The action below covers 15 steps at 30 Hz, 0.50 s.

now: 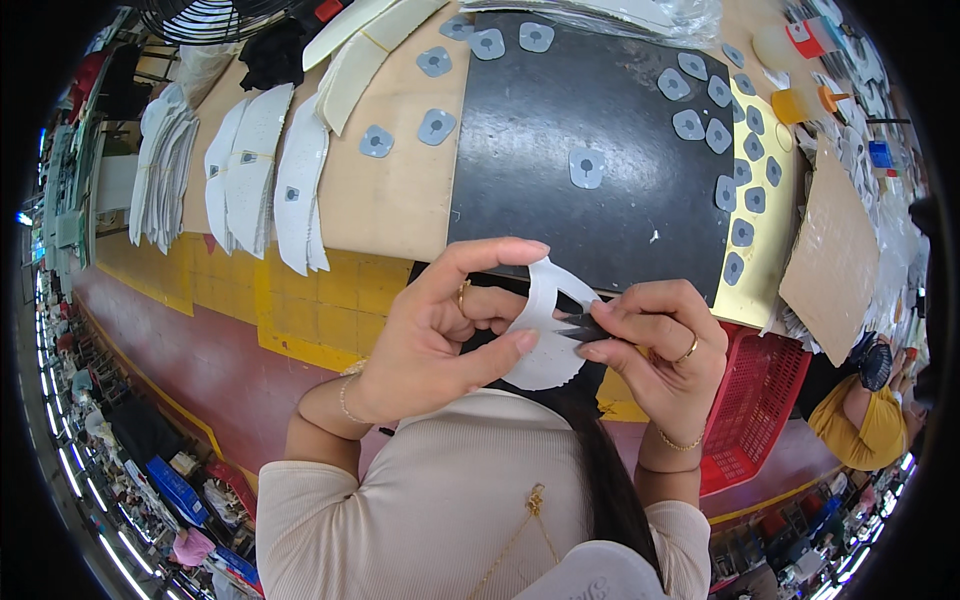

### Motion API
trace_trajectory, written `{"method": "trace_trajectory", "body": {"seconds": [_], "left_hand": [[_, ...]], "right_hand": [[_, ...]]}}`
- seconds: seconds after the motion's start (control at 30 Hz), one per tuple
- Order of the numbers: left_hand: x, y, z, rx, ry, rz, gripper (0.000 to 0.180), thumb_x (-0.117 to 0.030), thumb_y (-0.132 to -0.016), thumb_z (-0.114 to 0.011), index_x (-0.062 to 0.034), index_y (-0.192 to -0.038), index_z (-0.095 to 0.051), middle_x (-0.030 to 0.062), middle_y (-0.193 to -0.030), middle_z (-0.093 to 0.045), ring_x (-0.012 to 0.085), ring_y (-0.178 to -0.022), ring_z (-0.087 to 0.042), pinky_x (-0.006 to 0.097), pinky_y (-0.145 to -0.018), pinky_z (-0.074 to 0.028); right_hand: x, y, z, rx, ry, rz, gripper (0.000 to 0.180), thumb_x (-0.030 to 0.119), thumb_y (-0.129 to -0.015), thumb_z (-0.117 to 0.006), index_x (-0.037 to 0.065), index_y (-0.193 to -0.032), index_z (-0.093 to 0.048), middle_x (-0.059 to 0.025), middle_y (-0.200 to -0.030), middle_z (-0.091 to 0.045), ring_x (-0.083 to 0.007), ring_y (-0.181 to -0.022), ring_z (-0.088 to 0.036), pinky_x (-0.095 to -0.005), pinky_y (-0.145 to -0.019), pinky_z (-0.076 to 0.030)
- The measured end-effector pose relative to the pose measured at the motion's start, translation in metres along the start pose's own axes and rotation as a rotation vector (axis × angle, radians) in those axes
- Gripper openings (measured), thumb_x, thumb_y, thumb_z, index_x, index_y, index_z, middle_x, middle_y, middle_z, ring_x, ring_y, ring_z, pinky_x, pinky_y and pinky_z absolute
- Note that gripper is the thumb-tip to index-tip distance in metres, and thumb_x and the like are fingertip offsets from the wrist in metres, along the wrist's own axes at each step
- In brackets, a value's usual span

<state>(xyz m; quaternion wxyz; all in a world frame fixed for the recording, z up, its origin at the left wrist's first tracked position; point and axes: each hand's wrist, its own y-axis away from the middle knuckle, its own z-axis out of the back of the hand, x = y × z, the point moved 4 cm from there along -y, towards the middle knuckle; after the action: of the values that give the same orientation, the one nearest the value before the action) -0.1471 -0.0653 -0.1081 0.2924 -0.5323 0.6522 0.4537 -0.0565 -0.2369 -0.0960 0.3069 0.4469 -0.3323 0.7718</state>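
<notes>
Closest to us, at 6 o'clock, are our cream sleeves (pixel 420 490) and a dark strand of hair (pixel 610 480) that falls over the chest. Above them, near the centre, our left hand (pixel 430 340) holds a white cut piece (pixel 545 345). Its thumb lies on the front of the piece and its index finger arches over the top edge, so the fingers are pressed together on the piece. Our right hand (pixel 655 350), just at 3 o'clock of the piece, is closed around small dark snips (pixel 580 325); their tip touches the right edge of the piece. We see a ring on each hand and a bracelet on each wrist.

At 12 o'clock lies a black mat (pixel 600 180) on the table (pixel 390 200). Grey patches (pixel 587 168) are spread on the mat, most of them along its right edge and its top. At 10 o'clock, stacks of white pieces (pixel 255 170) rest on the table edge. A red basket (pixel 750 400) stands at 4 o'clock, just beside the right hand, and a cardboard sheet (pixel 830 260) leans at 3 o'clock. Another person in a yellow sleeve (pixel 860 425) is at the far right.
</notes>
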Motion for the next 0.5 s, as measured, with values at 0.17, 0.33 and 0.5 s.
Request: {"method": "trace_trajectory", "body": {"seconds": [0.17, 0.33, 0.5], "left_hand": [[0.0001, -0.0003, -0.0007, -0.004, 0.005, -0.009, 0.059, 0.007, -0.092, -0.059, -0.006, -0.144, -0.033, 0.0113, -0.109, -0.068, 0.0089, -0.096, -0.061, 0.024, -0.083, -0.046], [0.0019, -0.0006, 0.0007, 0.014, -0.012, -0.003, 0.059, 0.007, -0.092, -0.059, -0.0061, -0.144, -0.033, 0.0116, -0.108, -0.069, 0.0095, -0.097, -0.062, 0.024, -0.084, -0.046], [0.0004, 0.0003, 0.0, 0.008, -0.012, -0.007, 0.06, 0.008, -0.092, -0.058, -0.0061, -0.144, -0.032, 0.0119, -0.107, -0.069, 0.01, -0.097, -0.062, 0.024, -0.084, -0.046]], "right_hand": [[0.001, 0.0005, 0.0008, -0.001, 0.033, 0.016, 0.026, 0.008, -0.064, -0.085, 0.004, -0.089, -0.077, -0.004, -0.084, -0.066, -0.0145, -0.07, -0.066, -0.0264, -0.058, -0.051], [0.0002, 0.0008, 0.0019, -0.002, 0.02, 0.025, 0.027, 0.008, -0.064, -0.085, 0.005, -0.089, -0.077, -0.0039, -0.084, -0.066, -0.0141, -0.07, -0.066, -0.0263, -0.058, -0.051], [-0.0006, 0.0016, 0.001, 0.004, -0.006, 0.011, 0.027, 0.008, -0.065, -0.085, 0.005, -0.09, -0.078, -0.0038, -0.084, -0.066, -0.014, -0.07, -0.066, -0.0263, -0.059, -0.051]]}}
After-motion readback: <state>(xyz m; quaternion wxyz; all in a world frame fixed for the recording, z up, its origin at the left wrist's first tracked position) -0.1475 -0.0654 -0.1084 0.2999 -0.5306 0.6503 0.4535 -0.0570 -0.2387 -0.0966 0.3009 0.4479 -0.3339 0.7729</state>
